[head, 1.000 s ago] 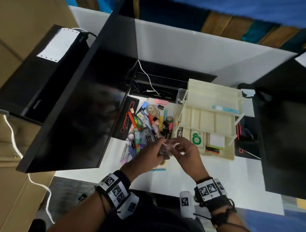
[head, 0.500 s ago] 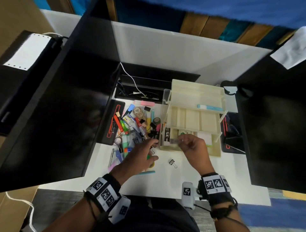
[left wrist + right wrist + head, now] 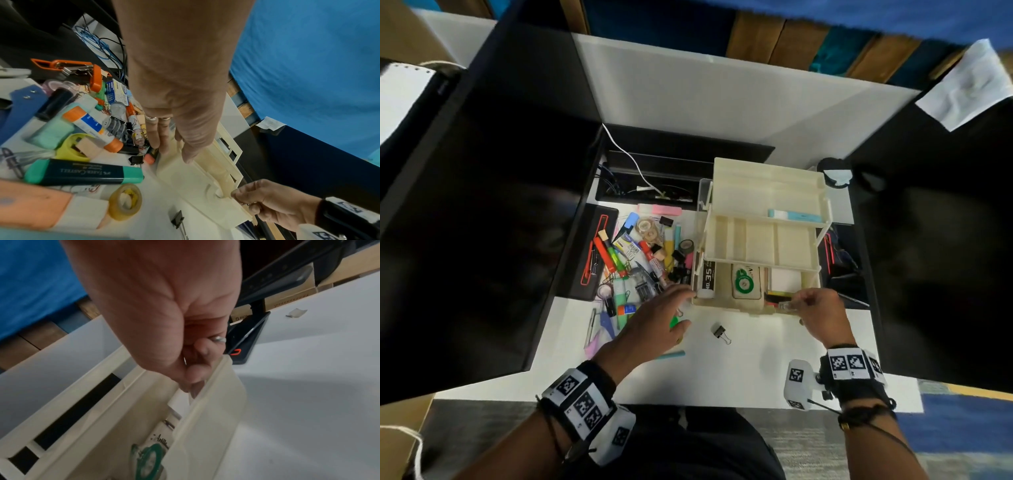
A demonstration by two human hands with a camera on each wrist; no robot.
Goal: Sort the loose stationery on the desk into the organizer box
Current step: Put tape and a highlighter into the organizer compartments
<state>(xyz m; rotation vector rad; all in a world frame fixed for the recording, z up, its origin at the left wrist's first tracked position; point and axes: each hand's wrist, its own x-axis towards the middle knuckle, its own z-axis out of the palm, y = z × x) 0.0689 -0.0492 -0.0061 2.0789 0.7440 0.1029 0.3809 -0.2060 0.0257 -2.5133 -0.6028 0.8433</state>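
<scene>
Both our hands have parted since a second ago, when they met over one small clear item in front of the organizer box (image 3: 763,240). Nearest us on the white counter (image 3: 756,370), a black binder clip (image 3: 720,333) now lies alone where they worked; it was not on the counter a second ago, so we judge it dropped or set aside and still to be sorted. Our right hand (image 3: 820,313) has travelled to the box's near right corner and pinches a small clear piece (image 3: 787,306) between thumb and fingertips, just above the front wall of the bottom tier; we cannot tell what it is. From the right wrist view the fingertips dip behind that wall, so we judge the drop is about to happen. Our left hand (image 3: 654,322) has swung back toward the pile of loose stationery (image 3: 643,260), fingers straight and holding nothing, tips at the box's near left corner. Farther off, most of the markers, tape rolls and clips remain outside the box, so much sorting is left
</scene>
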